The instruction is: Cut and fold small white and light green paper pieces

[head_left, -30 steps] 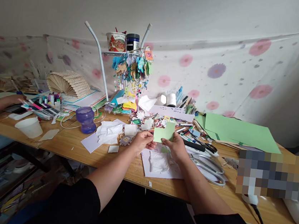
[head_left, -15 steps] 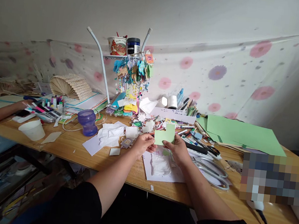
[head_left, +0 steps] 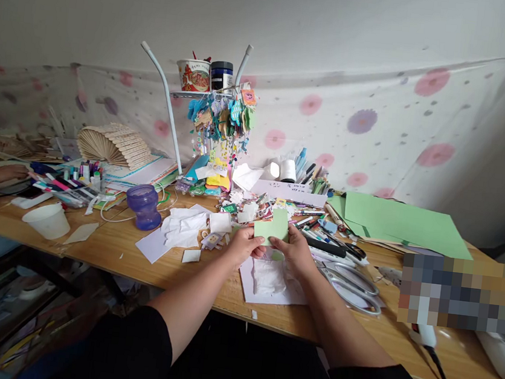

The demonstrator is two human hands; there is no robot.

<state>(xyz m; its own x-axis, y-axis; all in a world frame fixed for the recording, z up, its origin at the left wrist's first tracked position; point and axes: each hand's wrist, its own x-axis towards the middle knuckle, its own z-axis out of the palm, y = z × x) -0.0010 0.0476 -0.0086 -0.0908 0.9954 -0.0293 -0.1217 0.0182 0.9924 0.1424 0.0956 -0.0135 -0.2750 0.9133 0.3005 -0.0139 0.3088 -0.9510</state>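
Between both hands I hold up a light green piece of paper [head_left: 279,224] with a stepped outline, its right part taller than its left. My left hand [head_left: 245,244] pinches its lower left edge. On the right side, the thumb of my right hand [head_left: 295,249] lies over the paper's front, the fingers behind it. Below the hands, a crumpled white tissue [head_left: 268,278] rests on a white sheet [head_left: 252,293]. Large silver-handled scissors [head_left: 353,286] lie just right of my right wrist. White crumpled tissues [head_left: 179,227] are to the left.
A purple cup [head_left: 144,207] and a white cup [head_left: 48,221] stand on the left. Large green sheets [head_left: 406,225] lie at the back right. Markers, paper scraps and a rack [head_left: 167,97] fill the back. Another person's hand [head_left: 8,172] is at the far left.
The view has turned slightly, so things sit a little further left. Both hands still hold the green paper; my right thumb lies further in over it.
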